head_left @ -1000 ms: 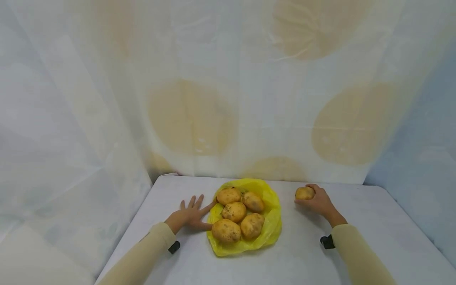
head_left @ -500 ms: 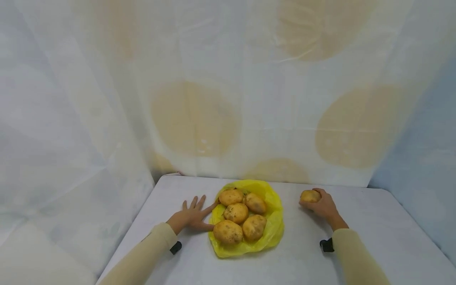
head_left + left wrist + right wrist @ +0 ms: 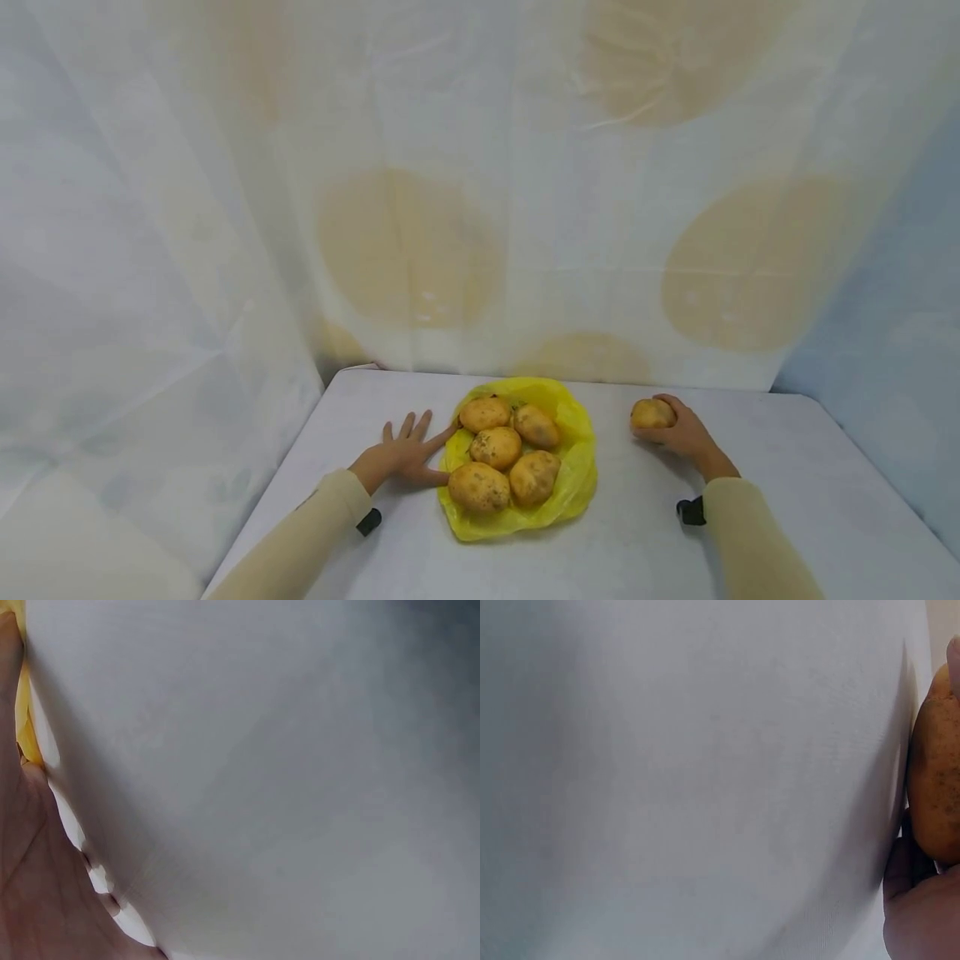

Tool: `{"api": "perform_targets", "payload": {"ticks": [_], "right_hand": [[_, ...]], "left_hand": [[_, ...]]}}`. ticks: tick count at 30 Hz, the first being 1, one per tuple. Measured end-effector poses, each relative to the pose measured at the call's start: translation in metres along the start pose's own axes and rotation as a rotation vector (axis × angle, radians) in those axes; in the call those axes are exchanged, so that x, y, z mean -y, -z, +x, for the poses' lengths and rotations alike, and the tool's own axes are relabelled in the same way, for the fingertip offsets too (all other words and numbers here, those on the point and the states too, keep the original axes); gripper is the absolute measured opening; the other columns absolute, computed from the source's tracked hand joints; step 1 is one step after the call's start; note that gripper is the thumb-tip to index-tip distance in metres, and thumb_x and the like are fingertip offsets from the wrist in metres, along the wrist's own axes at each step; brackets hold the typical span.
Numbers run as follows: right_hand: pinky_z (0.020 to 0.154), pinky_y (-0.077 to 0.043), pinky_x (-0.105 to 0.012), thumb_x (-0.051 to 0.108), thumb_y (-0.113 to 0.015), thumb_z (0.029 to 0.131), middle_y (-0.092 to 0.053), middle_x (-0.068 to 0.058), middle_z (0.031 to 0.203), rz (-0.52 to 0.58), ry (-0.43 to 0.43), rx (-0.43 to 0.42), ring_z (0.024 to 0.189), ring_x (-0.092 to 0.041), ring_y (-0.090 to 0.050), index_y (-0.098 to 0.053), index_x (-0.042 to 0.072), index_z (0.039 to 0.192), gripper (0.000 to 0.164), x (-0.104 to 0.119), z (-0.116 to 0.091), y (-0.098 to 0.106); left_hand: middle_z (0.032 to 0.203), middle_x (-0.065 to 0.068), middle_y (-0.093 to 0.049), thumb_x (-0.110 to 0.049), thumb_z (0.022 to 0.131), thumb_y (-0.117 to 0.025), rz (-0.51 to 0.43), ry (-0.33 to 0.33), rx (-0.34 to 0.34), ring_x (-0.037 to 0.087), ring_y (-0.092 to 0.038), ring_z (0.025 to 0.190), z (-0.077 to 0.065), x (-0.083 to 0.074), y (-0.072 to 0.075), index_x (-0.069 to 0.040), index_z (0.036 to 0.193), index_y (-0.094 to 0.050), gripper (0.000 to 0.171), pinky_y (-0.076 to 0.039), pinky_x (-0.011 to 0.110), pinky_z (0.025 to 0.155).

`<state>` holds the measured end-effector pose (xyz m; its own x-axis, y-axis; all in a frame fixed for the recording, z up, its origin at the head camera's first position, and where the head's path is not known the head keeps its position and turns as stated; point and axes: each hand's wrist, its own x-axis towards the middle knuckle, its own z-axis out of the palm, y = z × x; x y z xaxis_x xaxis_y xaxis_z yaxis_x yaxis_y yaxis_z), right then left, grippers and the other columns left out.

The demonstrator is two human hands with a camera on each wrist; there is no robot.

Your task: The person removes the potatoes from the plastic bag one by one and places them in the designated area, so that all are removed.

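Observation:
A yellow plastic bag (image 3: 577, 467) lies spread open on the white table, with several potatoes (image 3: 497, 447) in it. My left hand (image 3: 405, 457) rests at the bag's left side, fingers straight and spread, with the thumb and index fingertips right at its edge. In the left wrist view the palm (image 3: 34, 870) shows beside a strip of yellow plastic. To the right of the bag, my right hand (image 3: 680, 431) grips a single potato (image 3: 651, 414) from its right side. The right wrist view shows that potato (image 3: 937, 772) low at the tabletop, between thumb and fingers.
The white table (image 3: 630, 542) ends at a back edge, behind which hangs a pale curtain (image 3: 570, 208) with tan circles. White sheeting (image 3: 150, 292) stands at the left and a bluish panel (image 3: 892, 350) at the right. Each wrist carries a dark strap.
My right hand, gripping the potato, has shifted slightly right relative to the bag since a second ago. The left hand and the bag keep their places; the head view has shifted a little.

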<state>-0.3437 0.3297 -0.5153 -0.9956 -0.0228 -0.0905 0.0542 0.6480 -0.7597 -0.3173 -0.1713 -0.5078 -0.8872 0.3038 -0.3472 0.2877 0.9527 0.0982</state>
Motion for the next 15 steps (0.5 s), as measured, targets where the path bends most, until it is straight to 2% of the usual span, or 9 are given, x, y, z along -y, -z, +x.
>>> {"api": "perform_targets", "payload": {"ticks": [15], "right_hand": [[0.093, -0.043, -0.053, 0.04, -0.08, 0.082, -0.041, -0.031, 0.141, -0.022, 0.017, -0.033, 0.115, -0.042, -0.047, -0.025, 0.0, 0.151, 0.096, 0.0014, -0.0011, -0.0043]], "left_hand": [[0.167, 0.016, 0.001, -0.088, 0.077, -0.046, 0.006, 0.005, 0.001, 0.045, -0.001, 0.152, 0.0041, 0.0029, -0.0044, -0.044, 0.156, -0.014, 0.096, -0.002, 0.074, 0.113]]}}
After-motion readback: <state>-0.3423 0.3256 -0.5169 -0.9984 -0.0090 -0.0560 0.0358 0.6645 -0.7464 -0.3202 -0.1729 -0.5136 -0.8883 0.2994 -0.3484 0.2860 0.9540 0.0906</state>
